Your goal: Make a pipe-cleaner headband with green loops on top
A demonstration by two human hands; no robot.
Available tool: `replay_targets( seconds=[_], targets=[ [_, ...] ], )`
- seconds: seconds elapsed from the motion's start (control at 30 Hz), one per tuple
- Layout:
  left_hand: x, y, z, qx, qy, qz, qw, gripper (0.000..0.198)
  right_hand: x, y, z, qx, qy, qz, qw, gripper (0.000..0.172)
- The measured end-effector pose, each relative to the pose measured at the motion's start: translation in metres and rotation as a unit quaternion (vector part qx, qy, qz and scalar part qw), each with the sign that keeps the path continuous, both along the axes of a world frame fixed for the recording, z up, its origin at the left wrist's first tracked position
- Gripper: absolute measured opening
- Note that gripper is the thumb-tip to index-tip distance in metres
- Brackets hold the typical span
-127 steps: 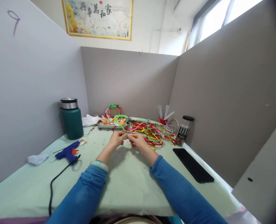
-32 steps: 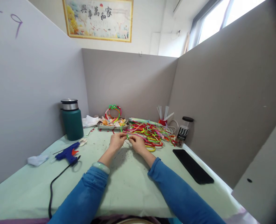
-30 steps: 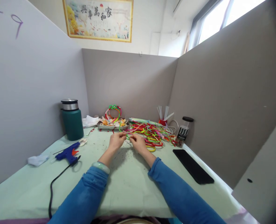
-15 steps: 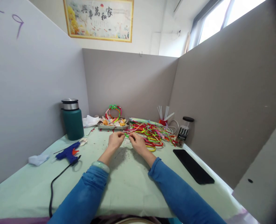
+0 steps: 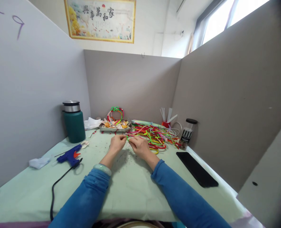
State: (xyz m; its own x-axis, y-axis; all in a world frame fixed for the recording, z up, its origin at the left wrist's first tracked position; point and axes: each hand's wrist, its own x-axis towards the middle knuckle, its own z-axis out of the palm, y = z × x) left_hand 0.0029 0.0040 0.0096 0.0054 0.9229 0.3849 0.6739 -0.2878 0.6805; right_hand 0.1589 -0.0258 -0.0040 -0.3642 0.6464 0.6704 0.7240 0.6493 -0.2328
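While left hand (image 5: 117, 143) and right hand (image 5: 140, 147) pinch thin bright-green fuzzy stem (image 5: 127, 138) | possible fault: springing loose | cause: slackened grip

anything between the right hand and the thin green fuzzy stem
Nothing visible: the thin green fuzzy stem shows at the fingers of the right hand and left hand. The tangled multicoloured fuzzy stems lie beyond, not between.

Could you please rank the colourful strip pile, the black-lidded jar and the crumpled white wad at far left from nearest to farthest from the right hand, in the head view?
From the right hand:
1. Colourful strip pile, just beyond it.
2. Black-lidded jar, farther off to the right.
3. Crumpled white wad, at far left.
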Motion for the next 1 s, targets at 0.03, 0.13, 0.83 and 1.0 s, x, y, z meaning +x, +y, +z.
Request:
replay_targets(
  seconds=[0.03, 0.13, 0.83, 1.0],
  targets=[
    [0.000, 0.000, 0.000, 0.000, 0.004, -0.009, 1.000, 0.025, 0.000, -0.001, 0.000, -0.003, 0.004, 0.005, 1.000, 0.027],
    [0.001, -0.002, -0.002, 0.009, 0.032, -0.035, 0.999, 0.025, 0.000, -0.002, 0.002, -0.012, 0.025, 0.015, 1.000, 0.027],
    [0.007, -0.013, 0.002, 0.056, 0.197, -0.103, 0.973, 0.027, 0.005, 0.012, 0.003, -0.075, 0.229, -0.007, 0.971, 0.013],
    [0.007, -0.012, 0.002, 0.085, 0.178, -0.129, 0.972, 0.026, 0.008, 0.015, 0.000, -0.078, 0.231, -0.027, 0.970, 0.015]
  ],
)
